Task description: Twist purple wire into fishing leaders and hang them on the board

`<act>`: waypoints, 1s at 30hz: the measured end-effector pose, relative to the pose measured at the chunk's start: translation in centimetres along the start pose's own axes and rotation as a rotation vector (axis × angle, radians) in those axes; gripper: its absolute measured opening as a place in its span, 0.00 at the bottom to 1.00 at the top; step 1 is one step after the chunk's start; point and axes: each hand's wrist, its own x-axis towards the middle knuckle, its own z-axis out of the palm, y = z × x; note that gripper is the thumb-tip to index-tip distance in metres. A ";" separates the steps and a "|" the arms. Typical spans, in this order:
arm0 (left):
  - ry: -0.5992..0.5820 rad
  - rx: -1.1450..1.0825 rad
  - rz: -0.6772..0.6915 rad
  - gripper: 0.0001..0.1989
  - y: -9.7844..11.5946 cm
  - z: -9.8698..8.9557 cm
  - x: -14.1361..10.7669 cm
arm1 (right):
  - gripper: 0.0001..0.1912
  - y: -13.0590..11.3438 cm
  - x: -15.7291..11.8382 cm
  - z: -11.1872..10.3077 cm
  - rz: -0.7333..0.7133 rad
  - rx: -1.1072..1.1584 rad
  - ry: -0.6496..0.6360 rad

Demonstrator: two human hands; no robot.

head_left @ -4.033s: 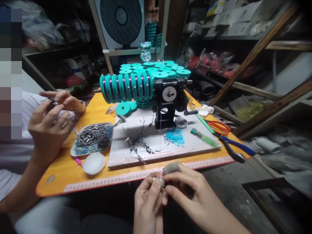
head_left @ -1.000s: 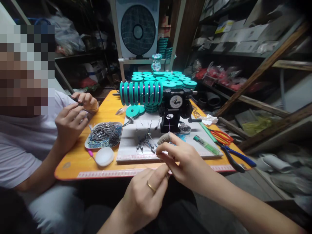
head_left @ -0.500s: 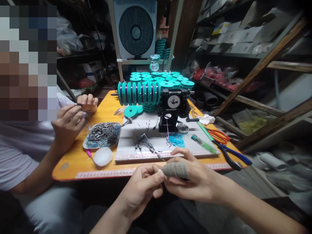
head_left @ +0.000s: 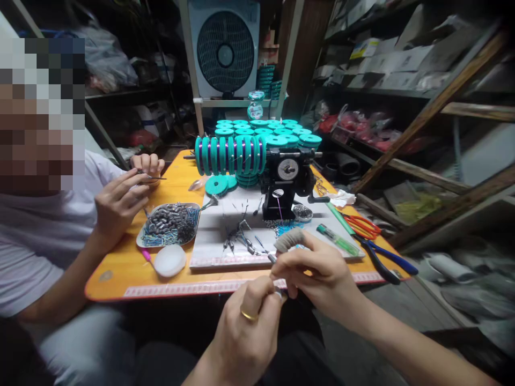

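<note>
My left hand (head_left: 251,324), wearing a gold ring, is closed in a pinch below the table's front edge. A tiny pale bit shows at its fingertips, too small to name. Touching or nearly touching it, my right hand (head_left: 322,273) is also pinched, its index finger wrapped in grey tape (head_left: 289,239). What its fingers hold is hidden. A small grey cylinder like a lead sinker (head_left: 271,259) shows beside the right fingers. A thin purple line (head_left: 280,210) runs down from the black winding machine (head_left: 284,179) toward the white board (head_left: 213,236), where several sinkers (head_left: 241,238) lie.
Teal spools (head_left: 229,154) sit on the winder's shaft, with more stacked behind. A tray of sinkers (head_left: 171,225) and a white round dish (head_left: 169,261) stand left. Right are a green cutter (head_left: 338,240) and pliers (head_left: 386,257). A co-worker's hands (head_left: 124,198) work at left.
My left hand has turned over, its back and ring now showing. My right hand has risen slightly, its taped finger now bent up over the board. The co-worker's hands have shifted slightly right.
</note>
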 end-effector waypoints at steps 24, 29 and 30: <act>0.031 -0.343 -0.405 0.08 0.0 0.1 -0.2 | 0.08 0.0 -1.0 -0.3 -0.054 -0.039 -0.101; 0.046 0.026 0.015 0.11 0.1 0.5 -0.6 | 0.08 0.2 0.5 0.8 -0.059 -0.221 0.009; 0.025 -0.025 -0.002 0.11 0.1 0.5 -0.6 | 0.07 0.4 0.5 0.9 -0.094 -0.262 0.026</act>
